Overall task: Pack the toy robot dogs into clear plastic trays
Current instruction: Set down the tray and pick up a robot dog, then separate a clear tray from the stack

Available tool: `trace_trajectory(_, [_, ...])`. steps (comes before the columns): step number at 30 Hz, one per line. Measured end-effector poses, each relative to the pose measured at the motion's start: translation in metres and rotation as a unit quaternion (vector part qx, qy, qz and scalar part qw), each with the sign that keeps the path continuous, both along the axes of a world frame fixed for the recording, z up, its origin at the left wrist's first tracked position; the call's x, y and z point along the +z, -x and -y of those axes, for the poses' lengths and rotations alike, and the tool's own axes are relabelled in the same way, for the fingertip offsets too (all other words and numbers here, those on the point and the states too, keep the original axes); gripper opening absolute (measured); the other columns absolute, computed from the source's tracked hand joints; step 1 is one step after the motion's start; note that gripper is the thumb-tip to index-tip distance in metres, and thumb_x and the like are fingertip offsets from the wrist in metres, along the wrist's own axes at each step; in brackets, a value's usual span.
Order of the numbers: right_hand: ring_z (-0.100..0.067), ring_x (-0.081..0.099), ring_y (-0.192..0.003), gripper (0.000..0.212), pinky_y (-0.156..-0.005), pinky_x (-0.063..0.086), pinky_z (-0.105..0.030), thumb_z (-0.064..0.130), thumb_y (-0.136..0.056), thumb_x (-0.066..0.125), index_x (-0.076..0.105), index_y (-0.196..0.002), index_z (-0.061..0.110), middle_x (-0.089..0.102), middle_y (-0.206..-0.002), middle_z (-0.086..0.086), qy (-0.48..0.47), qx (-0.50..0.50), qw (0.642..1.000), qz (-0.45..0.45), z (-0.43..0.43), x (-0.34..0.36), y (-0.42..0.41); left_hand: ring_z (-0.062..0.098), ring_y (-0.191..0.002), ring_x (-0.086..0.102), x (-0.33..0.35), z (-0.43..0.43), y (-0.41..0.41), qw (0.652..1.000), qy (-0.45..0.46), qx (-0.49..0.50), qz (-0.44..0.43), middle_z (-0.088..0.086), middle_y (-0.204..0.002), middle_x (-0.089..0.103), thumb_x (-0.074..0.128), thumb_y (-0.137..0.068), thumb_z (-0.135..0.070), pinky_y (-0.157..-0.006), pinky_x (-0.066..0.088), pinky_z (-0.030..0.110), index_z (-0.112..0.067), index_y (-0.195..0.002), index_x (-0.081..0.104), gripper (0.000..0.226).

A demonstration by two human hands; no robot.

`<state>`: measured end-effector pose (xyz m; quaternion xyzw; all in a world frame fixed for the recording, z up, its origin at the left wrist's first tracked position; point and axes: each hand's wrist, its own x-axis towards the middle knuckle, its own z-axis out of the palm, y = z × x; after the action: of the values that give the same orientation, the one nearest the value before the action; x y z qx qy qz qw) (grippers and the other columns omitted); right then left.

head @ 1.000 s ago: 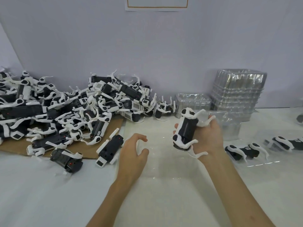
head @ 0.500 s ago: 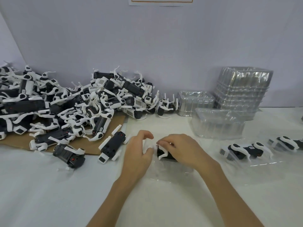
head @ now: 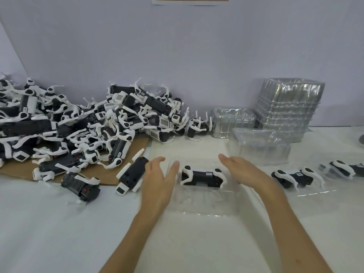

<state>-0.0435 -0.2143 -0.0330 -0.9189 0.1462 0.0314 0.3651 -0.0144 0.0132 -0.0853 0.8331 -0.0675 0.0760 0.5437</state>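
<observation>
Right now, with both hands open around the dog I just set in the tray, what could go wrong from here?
1. The dog lies in a thin clear tray that is hard to see; either hand, left or right, could bump it.
2. The pile leans loosely by the cardboard; pulling one out may tumble others.
3. Thin white legs tangle in the pile and might snag.

Toy robot dog (head: 201, 177) is seated in clear tray (head: 204, 203), flanked by empty, spread left hand (head: 157, 180) and right hand (head: 245, 172).
</observation>
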Motion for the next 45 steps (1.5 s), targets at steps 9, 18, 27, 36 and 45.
trace_trajectory(9, [-0.013, 0.053, -0.132, 0.053, -0.103, 0.042, -0.033, 0.044, -0.087, 0.066, 0.054, -0.138, 0.040, 0.056, -0.142, 0.016, -0.377, 0.113, 0.889, 0.234, -0.001, 0.003, -0.004, 0.005, -0.124, 0.058, 0.013, 0.002, 0.002, 0.968, 0.204, -0.138, -0.047, -0.024, -0.136, 0.050, 0.072, -0.078, -0.066, -0.097, 0.047, 0.032, -0.060, -0.149, 0.022, 0.087])
trace_trajectory(18, [-0.011, 0.048, -0.138, 0.077, -0.113, 0.039, -0.035, 0.014, -0.080, 0.075, 0.045, -0.149, 0.030, 0.058, -0.144, 0.005, -0.380, 0.220, 0.872, 0.216, 0.011, 0.003, 0.003, -0.007, -0.100, 0.065, 0.012, 0.000, -0.003, 0.958, 0.273, -0.076, 0.035, -0.030, -0.102, 0.065, 0.086, -0.063, -0.044, -0.086, 0.051, 0.030, -0.036, -0.150, 0.036, 0.100])
trace_trajectory(27, [-0.011, 0.059, -0.092, 0.083, -0.082, 0.051, -0.016, 0.030, -0.066, 0.090, 0.053, -0.138, 0.048, 0.057, -0.116, -0.001, -0.292, 0.099, 0.892, 0.332, -0.002, 0.006, 0.001, 0.008, -0.105, 0.058, 0.011, 0.000, -0.003, 0.973, 0.223, -0.032, 0.054, -0.015, -0.118, 0.056, 0.091, -0.063, -0.048, -0.079, 0.049, 0.025, -0.037, -0.147, 0.037, 0.100])
trace_trajectory(36, [-0.017, 0.067, -0.097, 0.081, -0.079, 0.062, -0.039, 0.051, -0.074, 0.081, 0.045, -0.146, 0.038, 0.061, -0.124, 0.001, -0.266, 0.022, 0.956, 0.121, -0.003, -0.001, -0.002, 0.011, -0.126, 0.050, 0.010, -0.001, -0.003, 0.982, 0.185, -0.011, -0.035, -0.006, -0.145, 0.045, 0.078, -0.080, -0.052, -0.108, 0.043, 0.041, -0.026, -0.147, 0.040, 0.082])
trace_trajectory(45, [-0.011, 0.030, -0.146, 0.063, -0.122, 0.025, -0.037, 0.028, -0.095, 0.065, 0.040, -0.153, 0.028, 0.034, -0.160, 0.005, 0.089, 0.021, 0.950, 0.297, -0.025, -0.009, -0.003, -0.037, -0.080, 0.046, 0.009, 0.001, -0.002, 0.984, 0.149, -0.041, -0.093, -0.035, -0.106, 0.049, 0.061, -0.097, -0.016, -0.063, 0.034, -0.008, -0.040, -0.128, 0.046, 0.041])
